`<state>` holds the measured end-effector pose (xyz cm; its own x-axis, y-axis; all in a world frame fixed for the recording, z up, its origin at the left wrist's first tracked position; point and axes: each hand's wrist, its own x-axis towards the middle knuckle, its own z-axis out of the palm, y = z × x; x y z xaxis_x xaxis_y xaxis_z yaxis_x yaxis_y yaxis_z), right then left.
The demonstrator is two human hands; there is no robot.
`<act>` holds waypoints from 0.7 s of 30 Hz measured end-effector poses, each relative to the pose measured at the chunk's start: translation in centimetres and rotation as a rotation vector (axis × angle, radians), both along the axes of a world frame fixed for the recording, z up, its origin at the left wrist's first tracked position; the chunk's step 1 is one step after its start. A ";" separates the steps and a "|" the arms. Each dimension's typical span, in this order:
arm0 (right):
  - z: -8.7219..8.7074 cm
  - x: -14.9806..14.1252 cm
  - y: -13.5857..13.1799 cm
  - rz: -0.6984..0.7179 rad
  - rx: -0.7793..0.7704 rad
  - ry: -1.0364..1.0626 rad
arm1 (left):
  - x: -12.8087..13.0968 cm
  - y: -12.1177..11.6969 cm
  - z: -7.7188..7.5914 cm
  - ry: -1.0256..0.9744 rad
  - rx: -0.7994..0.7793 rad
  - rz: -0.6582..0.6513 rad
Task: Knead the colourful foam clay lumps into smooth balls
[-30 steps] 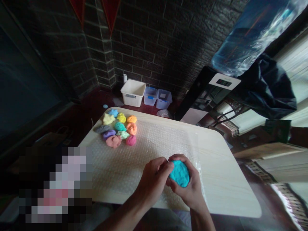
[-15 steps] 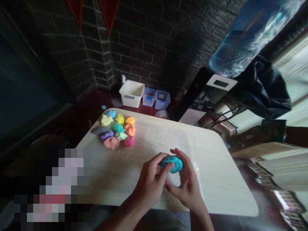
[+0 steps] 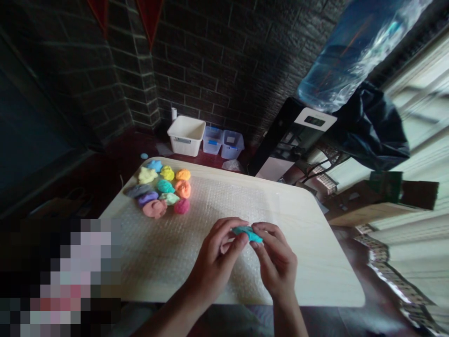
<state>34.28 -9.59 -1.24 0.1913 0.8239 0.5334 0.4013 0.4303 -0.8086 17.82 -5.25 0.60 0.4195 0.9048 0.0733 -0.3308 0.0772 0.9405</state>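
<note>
A turquoise piece of modelling clay is pinched between both hands above the table, seen nearly edge-on as a flattened shape. My left hand grips its left end, thumb in front and fingers behind. On the right end, my right hand closes its thumb and fingertips. Part of the clay is hidden behind the fingers. Several lumps of clay sit together at the table's far left corner, among them a pink lump, an orange lump, a teal lump and a salmon lump.
Bubble wrap covers much of the pale wooden table. Beyond it on the floor stand a white basket and two clear bins. A water dispenser with a large bottle is at the back right, near a cardboard box.
The turquoise clay has turned from its broad round face to a thin edge-on view. My right hand let its fingers spread, then closed on the clay's right end. The view has shifted slightly.
</note>
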 end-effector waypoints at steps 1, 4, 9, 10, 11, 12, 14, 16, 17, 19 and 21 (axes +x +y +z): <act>0.1 0.0 -0.1 0.002 -0.010 0.000 | 0.0 0.1 0.0 -0.014 -0.036 -0.002; 0.4 -0.2 -0.2 0.040 -0.037 0.072 | 0.1 0.4 0.4 -0.099 -0.135 -0.059; 0.3 -0.8 0.1 0.096 -0.064 0.243 | 0.2 0.3 0.6 -0.145 -0.147 -0.047; 0.2 -0.9 0.1 0.089 -0.063 0.256 | 0.2 0.2 0.5 -0.131 -0.138 -0.043; 0.1 -0.9 0.2 0.078 -0.062 0.263 | 0.2 0.1 0.5 -0.112 -0.127 -0.038; 0.0 -1.0 0.2 0.065 -0.058 0.265 | 0.2 0.1 0.3 -0.093 -0.111 -0.033; -0.2 -1.1 0.2 0.035 -0.046 0.264 | 0.2 0.0 0.1 -0.065 -0.084 -0.026; -0.2 -1.1 0.1 0.011 -0.045 0.270 | 0.2 0.0 0.0 -0.055 -0.075 -0.032; -0.2 -1.1 0.1 0.010 -0.053 0.280 | 0.2 0.0 -0.1 -0.058 -0.076 -0.036; -0.2 -0.9 0.1 0.035 -0.080 0.317 | 0.3 0.1 -0.1 -0.065 -0.087 -0.045; -0.2 -0.7 0.1 0.078 -0.106 0.370 | 0.3 0.2 0.0 -0.079 -0.111 -0.055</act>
